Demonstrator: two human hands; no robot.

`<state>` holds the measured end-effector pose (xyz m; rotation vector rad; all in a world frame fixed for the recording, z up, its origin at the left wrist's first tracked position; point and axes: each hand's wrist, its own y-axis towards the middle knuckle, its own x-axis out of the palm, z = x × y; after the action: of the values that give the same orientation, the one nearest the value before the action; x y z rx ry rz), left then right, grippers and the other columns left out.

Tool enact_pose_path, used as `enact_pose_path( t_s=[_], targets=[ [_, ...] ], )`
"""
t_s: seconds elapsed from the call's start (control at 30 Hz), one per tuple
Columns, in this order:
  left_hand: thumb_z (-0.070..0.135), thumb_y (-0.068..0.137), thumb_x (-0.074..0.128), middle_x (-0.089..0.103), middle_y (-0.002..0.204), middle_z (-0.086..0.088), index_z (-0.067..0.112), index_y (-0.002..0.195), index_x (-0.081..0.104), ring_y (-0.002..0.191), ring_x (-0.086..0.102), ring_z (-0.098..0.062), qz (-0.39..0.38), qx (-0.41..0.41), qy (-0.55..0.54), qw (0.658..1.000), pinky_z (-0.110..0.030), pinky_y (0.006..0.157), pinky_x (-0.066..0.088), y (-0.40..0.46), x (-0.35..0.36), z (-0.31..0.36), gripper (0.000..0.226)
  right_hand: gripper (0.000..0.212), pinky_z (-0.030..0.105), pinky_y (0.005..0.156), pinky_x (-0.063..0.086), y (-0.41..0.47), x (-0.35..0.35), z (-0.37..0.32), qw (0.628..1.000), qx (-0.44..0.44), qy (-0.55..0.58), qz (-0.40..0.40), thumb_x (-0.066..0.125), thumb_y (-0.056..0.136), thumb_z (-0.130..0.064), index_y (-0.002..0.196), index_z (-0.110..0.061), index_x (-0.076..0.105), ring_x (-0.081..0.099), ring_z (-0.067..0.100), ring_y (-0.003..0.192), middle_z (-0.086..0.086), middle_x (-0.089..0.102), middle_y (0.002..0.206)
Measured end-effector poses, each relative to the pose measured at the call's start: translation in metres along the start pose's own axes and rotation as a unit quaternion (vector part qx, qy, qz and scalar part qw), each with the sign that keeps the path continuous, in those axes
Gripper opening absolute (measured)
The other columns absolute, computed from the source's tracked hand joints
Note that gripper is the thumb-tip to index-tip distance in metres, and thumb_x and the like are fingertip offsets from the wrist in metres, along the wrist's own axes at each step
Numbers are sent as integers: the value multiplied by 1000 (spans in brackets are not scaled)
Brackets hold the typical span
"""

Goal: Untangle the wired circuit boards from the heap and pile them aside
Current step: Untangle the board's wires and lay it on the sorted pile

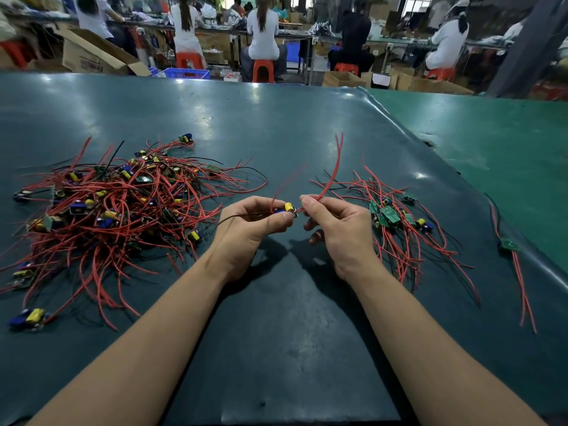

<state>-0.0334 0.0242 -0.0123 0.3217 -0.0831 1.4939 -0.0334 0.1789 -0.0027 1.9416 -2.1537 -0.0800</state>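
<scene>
A big tangled heap (116,204) of small circuit boards with red and black wires lies on the left of the dark mat. A smaller pile (396,216) of sorted boards lies on the right. Between them, above the mat, my left hand (255,222) pinches one small circuit board (287,209) with a yellow part. My right hand (335,222) grips that board's red wires (333,173) close to the board; the wires arc up and away. A thin black wire trails left from the board under my left hand.
One lone board with red wires (511,250) lies at the mat's right edge, next to a green mat (507,142). A stray board (29,316) sits at the near left. Beyond the table's far edge, people sit on red stools among cardboard boxes.
</scene>
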Motion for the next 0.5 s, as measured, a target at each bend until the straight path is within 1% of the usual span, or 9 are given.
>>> enact_pose_path(
  t_s=[0.1, 0.2, 0.27, 0.37, 0.5],
  targets=[
    [12, 59, 81, 75, 80, -6, 15, 75, 76, 75, 69, -18, 19, -3, -15, 1000, -29, 78, 57, 2, 1, -1, 17, 14, 21, 38, 42, 3, 2, 0, 998, 6, 16, 55, 71, 89, -10, 75, -11, 73, 56, 9, 50, -3, 64, 62],
    [0, 67, 80, 74, 81, -7, 11, 80, 72, 77, 68, -18, 47, 1, 4, 999, -29, 80, 57, 5, 4, -1, 19, 17, 20, 39, 43, 6, 1, -1, 992, 34, 47, 111, 68, 91, -11, 74, -11, 71, 58, 7, 49, -2, 64, 65],
    [-5, 70, 79, 74, 81, -7, 8, 84, 71, 78, 68, -19, 58, 6, 25, 998, -31, 82, 56, 5, 5, -1, 20, 16, 19, 41, 46, 6, 1, -2, 988, 52, 89, 114, 64, 93, -8, 79, -11, 70, 61, 7, 50, -1, 68, 65],
    [-7, 72, 77, 74, 80, -6, 5, 87, 70, 77, 68, -17, 67, 16, 27, 997, -30, 81, 57, 5, 6, -1, 20, 11, 16, 41, 45, 10, 0, -3, 974, 88, 173, 116, 57, 96, -2, 98, -10, 65, 58, 6, 45, 2, 71, 62],
    [-8, 73, 77, 74, 79, -3, 6, 86, 70, 74, 68, -15, 55, 17, 34, 998, -27, 78, 58, 5, 6, -2, 20, 16, 14, 38, 39, 13, -5, -4, 966, 114, 209, 103, 48, 99, 0, 98, -10, 61, 52, 5, 40, 4, 70, 61]
  ],
)
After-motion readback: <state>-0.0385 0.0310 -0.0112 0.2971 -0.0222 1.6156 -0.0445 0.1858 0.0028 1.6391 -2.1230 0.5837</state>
